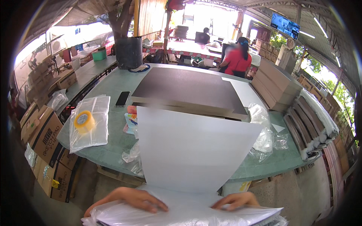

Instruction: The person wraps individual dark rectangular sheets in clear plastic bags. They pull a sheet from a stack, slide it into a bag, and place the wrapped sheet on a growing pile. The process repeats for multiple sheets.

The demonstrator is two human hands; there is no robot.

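Note:
My left hand lies over a plastic-wrapped stack of white sheets at the lower edge, its fingers stretched toward the middle. Across from it, my right hand rests on the same stack, fingers apart and pointing inward. Both hands are slightly blurred, and neither grips anything visible. Just beyond them a large white board stands tilted up in front of the table edge. Its lower end meets the clear plastic between my hands. How the board is held up there cannot be made out.
On the green table lie dark boards, a tape roll on plastic bags, a phone and crumpled plastic. Stacked boards stand right, cartons left. A person in red sits beyond.

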